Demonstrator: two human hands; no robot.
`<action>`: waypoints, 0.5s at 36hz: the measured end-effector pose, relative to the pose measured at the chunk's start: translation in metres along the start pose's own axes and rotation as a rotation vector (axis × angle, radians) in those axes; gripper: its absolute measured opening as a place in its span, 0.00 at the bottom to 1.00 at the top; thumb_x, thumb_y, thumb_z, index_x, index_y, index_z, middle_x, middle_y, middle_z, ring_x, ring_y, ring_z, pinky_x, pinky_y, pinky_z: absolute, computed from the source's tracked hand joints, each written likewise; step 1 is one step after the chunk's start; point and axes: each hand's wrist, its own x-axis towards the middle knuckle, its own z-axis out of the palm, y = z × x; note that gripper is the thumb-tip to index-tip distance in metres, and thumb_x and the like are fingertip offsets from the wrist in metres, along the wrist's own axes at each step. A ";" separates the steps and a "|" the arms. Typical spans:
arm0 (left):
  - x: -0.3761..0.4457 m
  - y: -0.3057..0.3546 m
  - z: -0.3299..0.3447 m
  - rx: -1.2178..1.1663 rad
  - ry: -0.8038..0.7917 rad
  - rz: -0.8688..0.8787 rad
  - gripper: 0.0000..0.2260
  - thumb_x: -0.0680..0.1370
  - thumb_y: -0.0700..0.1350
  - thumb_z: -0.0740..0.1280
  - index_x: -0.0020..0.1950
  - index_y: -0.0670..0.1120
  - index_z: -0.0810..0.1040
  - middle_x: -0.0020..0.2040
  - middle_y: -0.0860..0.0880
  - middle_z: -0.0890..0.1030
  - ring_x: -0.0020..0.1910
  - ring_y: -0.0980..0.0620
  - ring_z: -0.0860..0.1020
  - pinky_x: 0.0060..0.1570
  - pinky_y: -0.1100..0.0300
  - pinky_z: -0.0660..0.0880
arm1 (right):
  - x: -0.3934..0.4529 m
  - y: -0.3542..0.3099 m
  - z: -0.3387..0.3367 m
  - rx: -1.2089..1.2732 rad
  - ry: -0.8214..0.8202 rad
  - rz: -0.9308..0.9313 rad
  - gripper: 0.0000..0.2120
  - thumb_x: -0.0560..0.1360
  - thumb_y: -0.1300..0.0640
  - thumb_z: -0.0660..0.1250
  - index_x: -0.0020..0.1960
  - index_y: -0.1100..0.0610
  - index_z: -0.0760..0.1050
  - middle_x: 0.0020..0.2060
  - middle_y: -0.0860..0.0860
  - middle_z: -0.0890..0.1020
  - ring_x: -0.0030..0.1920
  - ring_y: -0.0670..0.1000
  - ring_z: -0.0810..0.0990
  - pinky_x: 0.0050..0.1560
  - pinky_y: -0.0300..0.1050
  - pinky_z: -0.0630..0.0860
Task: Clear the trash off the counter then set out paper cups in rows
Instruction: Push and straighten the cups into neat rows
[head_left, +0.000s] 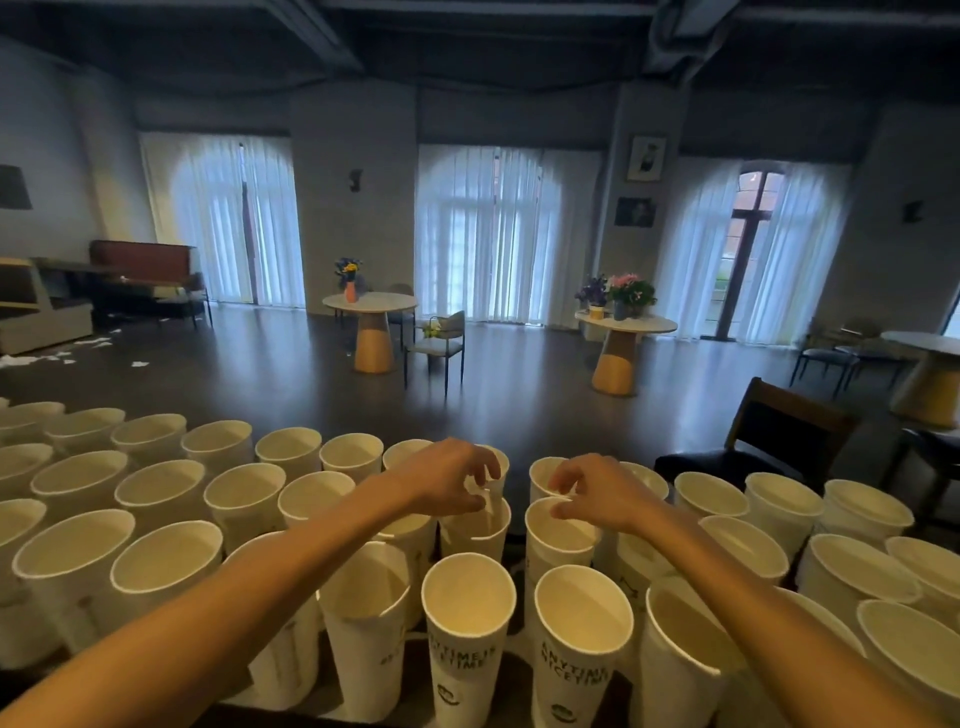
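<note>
Two cups sit side by side in the middle of the spread, and each hand is on one. The left hand (447, 480) has its fingers (480, 501) pinched narrow on the rim of the left cup (478, 530); the right hand (597, 493) does the same on the near rim of the right cup (558, 540), thumb and forefinger closed on the paper lip. Whether the cups are lifted or standing I cannot tell.

This looks like the setting-down of a pair into a middle row. To do it well, I'd say bring them straight down, keep the pinch light so the rim does not crease, and line them up with the neighbours before letting go. A gap shows between the two cups, and closing it evenly would keep the row true.

Around the fingers it is crowded. Beyond them stands the far row (291, 447), running left to the edge; nearer the person are two printed cups (467, 623), just below the wrists. Rows spread to the left (78, 483) and to the right (779, 509) of both hands. The forearms pass low over the near cups, so a careless pull back could knock one over.

Little of the tabletop (514, 660) shows between them. I see no trash on it. Past the far row stands a dark chair (769, 441), well clear.
</note>
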 end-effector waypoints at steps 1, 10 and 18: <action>0.000 0.000 0.001 -0.005 -0.001 0.003 0.19 0.78 0.48 0.74 0.69 0.52 0.78 0.63 0.51 0.82 0.57 0.49 0.82 0.48 0.66 0.76 | 0.001 -0.001 0.000 -0.001 -0.003 0.001 0.19 0.70 0.43 0.75 0.60 0.45 0.78 0.55 0.45 0.82 0.48 0.46 0.81 0.48 0.37 0.79; -0.036 0.011 -0.017 -0.102 0.180 0.028 0.15 0.77 0.48 0.74 0.63 0.52 0.80 0.61 0.53 0.82 0.54 0.53 0.80 0.54 0.59 0.81 | -0.026 -0.020 -0.018 0.141 0.169 -0.067 0.14 0.72 0.47 0.74 0.57 0.46 0.80 0.51 0.44 0.82 0.49 0.46 0.80 0.48 0.39 0.80; -0.111 0.012 -0.041 -0.023 0.169 -0.121 0.05 0.78 0.47 0.74 0.52 0.49 0.86 0.48 0.54 0.83 0.46 0.55 0.80 0.45 0.63 0.82 | -0.066 -0.075 -0.017 0.089 -0.090 -0.275 0.11 0.69 0.40 0.74 0.48 0.44 0.80 0.43 0.41 0.81 0.42 0.43 0.80 0.41 0.36 0.77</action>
